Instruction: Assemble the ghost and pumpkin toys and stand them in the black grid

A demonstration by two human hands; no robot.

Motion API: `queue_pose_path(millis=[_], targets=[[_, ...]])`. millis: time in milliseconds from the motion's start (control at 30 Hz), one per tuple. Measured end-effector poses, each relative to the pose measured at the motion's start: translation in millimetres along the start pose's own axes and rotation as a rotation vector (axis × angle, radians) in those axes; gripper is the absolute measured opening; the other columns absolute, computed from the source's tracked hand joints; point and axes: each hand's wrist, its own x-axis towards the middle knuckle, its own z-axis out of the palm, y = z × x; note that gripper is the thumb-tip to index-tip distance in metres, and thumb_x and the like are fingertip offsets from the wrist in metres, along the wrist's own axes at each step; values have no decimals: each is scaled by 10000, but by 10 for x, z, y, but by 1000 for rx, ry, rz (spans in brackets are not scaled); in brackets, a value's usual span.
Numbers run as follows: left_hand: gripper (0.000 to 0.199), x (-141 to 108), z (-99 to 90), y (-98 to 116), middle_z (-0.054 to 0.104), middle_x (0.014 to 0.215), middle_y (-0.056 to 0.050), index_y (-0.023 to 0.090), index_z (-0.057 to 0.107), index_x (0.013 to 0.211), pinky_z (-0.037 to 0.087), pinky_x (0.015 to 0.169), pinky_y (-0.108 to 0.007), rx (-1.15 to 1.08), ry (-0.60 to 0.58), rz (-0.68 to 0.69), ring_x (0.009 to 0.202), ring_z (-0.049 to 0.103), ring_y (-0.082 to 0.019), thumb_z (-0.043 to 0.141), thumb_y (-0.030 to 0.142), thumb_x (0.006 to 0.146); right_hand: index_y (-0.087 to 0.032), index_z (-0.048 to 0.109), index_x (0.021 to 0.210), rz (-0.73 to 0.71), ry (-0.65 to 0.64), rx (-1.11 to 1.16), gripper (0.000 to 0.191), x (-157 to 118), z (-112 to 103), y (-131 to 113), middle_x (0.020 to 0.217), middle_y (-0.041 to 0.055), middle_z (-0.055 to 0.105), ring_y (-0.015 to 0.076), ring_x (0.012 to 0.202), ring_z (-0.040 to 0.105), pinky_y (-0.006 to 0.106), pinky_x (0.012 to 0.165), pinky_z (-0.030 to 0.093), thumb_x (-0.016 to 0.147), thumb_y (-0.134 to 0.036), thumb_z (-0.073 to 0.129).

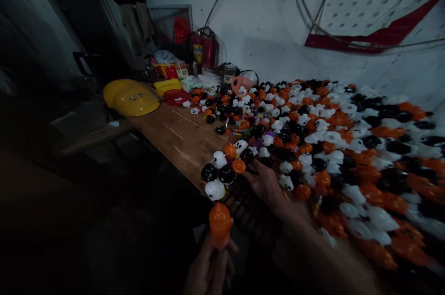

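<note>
Got the orange toy (220,221) clamped upright-ish in the left hand (211,261), with the right hand (262,182) apart, beyond the toy and rightward, can't tell if gripping.

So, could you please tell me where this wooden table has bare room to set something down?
The wooden tabletop shows a bare strip along its left edge, between the yellow helmet-shaped object, the near cluster of Halloween toys and the big toy heap. It is crowded across the right side, under that heap, and around the right hand.
</note>
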Motion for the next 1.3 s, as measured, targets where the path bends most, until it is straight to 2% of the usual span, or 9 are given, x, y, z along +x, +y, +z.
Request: queue_pose_path(millis=[200,267,433,533,667,833,933,1067,1300], targets=[[291,40,46,26,663,1089,-113,200,606,1066,526,598,-270,-23,-201,-173,760,677,-190,606,386,842,-160,660,965,-1,170,-163,208,-534,-409,-342,939,115,667,229,809,635,342,728,508,889,-245,486],[304,71,85,31,661,1088,-131,164,586,1052,527,571,-263,-76,-230,-252,739,684,-193,627,365,828,-187,670,941,92,93,-39,204,-757,-505,-479,832,64,668,182,709,623,286,652,497,908,-281,492],[303,110,203,44,680,928,-85,143,573,1032,529,545,-260,-111,-301,-326,660,666,-171,645,353,825,-191,653,872,328,-299,394,290,-1080,-478,-675,746,9,632,128,651,586,213,553,448,951,-382,449],[252,132,251,64,663,784,-27,155,602,945,514,552,-225,-34,-266,-284,659,642,-144,652,369,821,-184,665,866,351,-376,503,240,-1077,-374,-704,828,11,627,108,632,562,205,533,433,912,-376,528],[198,147,333,41,655,761,2,170,605,860,497,588,-199,-4,-197,-234,674,624,-122,657,356,818,-195,687,858,328,-270,483,172,-1051,-315,-705,848,18,617,129,719,561,212,569,429,887,-314,567],[193,98,399,-18,680,854,-28,176,620,937,514,651,-236,61,-267,-208,730,639,-150,621,344,843,-190,611,778,311,-214,437,245,-1119,-443,-666,770,10,599,131,680,554,228,586,433,927,-353,503],[201,89,284,-21,687,925,-24,206,642,993,509,733,-244,202,-272,-153,821,646,-158,596,351,863,-200,569,822,298,-168,283,236,-1109,-588,-639,740,7,588,130,634,530,244,573,411,951,-350,442],[228,128,49,-24,681,931,-26,210,631,1006,503,757,-257,324,-149,-49,814,647,-154,534,386,900,-202,508,750,266,-209,142,295,-1105,-684,-591,648,-15,507,113,558,444,251,527,340,971,-360,393],[176,53,-42,109,683,954,-15,223,617,1000,511,781,-257,377,-86,76,852,651,-148,523,341,910,-198,527,799,408,-256,410,344,-1263,-583,-651,647,-25,490,107,562,437,232,513,339,978,-448,372]])
